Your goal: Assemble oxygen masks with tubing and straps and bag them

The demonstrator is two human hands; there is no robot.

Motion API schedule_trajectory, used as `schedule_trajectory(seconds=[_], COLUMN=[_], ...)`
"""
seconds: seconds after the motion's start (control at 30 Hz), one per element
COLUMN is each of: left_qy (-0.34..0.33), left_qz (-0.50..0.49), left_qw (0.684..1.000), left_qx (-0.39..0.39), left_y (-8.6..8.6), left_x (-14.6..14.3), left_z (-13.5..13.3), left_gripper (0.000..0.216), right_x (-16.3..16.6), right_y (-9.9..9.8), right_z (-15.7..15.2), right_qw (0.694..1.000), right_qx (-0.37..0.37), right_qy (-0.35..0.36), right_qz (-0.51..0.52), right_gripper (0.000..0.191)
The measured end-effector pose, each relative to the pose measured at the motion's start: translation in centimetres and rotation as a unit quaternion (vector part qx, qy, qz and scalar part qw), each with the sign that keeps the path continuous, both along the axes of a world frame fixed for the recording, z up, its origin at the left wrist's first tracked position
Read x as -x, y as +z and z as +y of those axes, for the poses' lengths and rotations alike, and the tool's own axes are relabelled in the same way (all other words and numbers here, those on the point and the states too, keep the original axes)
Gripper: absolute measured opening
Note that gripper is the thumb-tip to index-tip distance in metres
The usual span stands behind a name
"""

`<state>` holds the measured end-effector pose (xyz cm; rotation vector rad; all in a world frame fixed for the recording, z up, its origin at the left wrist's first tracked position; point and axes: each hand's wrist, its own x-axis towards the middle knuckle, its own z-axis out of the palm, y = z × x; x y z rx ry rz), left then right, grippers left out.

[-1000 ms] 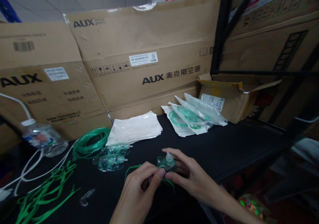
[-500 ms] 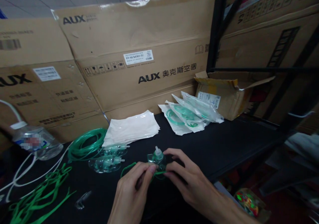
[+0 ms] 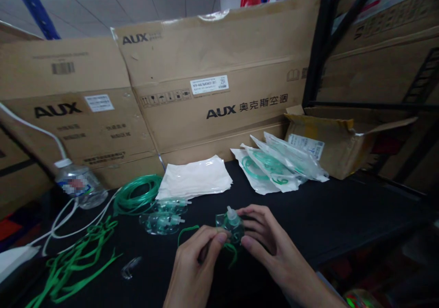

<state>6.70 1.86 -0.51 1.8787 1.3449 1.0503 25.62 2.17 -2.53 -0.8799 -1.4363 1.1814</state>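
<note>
A clear green oxygen mask (image 3: 235,229) with a pale connector on top is between my two hands. The thumb and fingers of my left hand (image 3: 202,253) are pinched on its left edge, where a green elastic strap (image 3: 188,229) comes out. Below the mask, a loop of the strap hangs down. My right hand (image 3: 265,235) curves round the mask's right side, its fingertips near the connector and its thumb low at the edge. Beyond my left hand lie more oxygen masks (image 3: 161,223), and a heap of green straps (image 3: 80,257) is at the left.
Coiled green tubing (image 3: 137,193) lies beside stacked white pouches (image 3: 195,180). Packed pouches (image 3: 274,161) lean near an open carton (image 3: 329,134). A plastic bottle (image 3: 82,187) and white cables stand left. A small clear piece (image 3: 130,268) lies in front. Cardboard (image 3: 219,47) walls the back.
My right fingers have let go of the strap below the mask and moved up round its right side; the strap now hangs loose. The view has turned left.
</note>
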Motion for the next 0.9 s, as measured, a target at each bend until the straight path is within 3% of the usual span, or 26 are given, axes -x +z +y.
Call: schedule_trajectory(seconds=[0.1, 0.17, 0.33, 0.4, 0.5, 0.6, 0.67, 0.73, 0.9], left_qy=[0.003, 0.001, -0.003, 0.038, 0.126, 0.212, 0.259, 0.252, 0.182], left_qz=[0.002, 0.018, 0.098, 0.123, 0.135, 0.232, 0.331, 0.407, 0.459], left_qw=[1.0, 0.999, 0.989, 0.988, 0.983, 0.949, 0.906, 0.877, 0.869], left_qx=[0.013, 0.036, 0.112, 0.084, 0.015, -0.029, -0.045, -0.045, -0.042], left_y=[0.3, 0.5, 1.3, 1.8, 3.5, 5.6, 6.6, 7.1, 6.0], left_x=[-0.6, -0.6, 2.3, 4.6, 8.7, 12.9, 15.6, 17.7, 20.0], left_z=[-0.1, -0.2, -1.5, -1.9, -1.2, 1.7, 4.7, 8.1, 15.9], left_gripper=[0.035, 0.038, 0.043, 0.042, 0.036, 0.044, 0.046, 0.044, 0.063], right_x=[1.0, 1.1, -1.2, -2.2, -2.5, -1.9, -1.7, -1.7, -2.1], right_y=[-0.1, 0.0, -0.1, -0.2, -0.2, 0.0, 0.1, 0.1, 0.1], right_z=[0.8, 1.3, 2.5, 2.7, 2.8, 3.0, 3.2, 3.3, 3.1], right_qw=[0.997, 0.996, 0.992, 0.981, 0.976, 0.982, 0.983, 0.983, 0.987], right_qx=[0.043, 0.046, 0.069, 0.106, 0.134, 0.12, 0.111, 0.106, 0.097], right_qy=[0.06, 0.055, -0.082, -0.138, -0.144, -0.124, -0.124, -0.127, -0.109], right_qz=[0.035, 0.047, 0.063, 0.082, 0.093, 0.08, 0.078, 0.081, 0.073], right_gripper=[0.041, 0.04, 0.052, 0.061, 0.066, 0.063, 0.061, 0.059, 0.053])
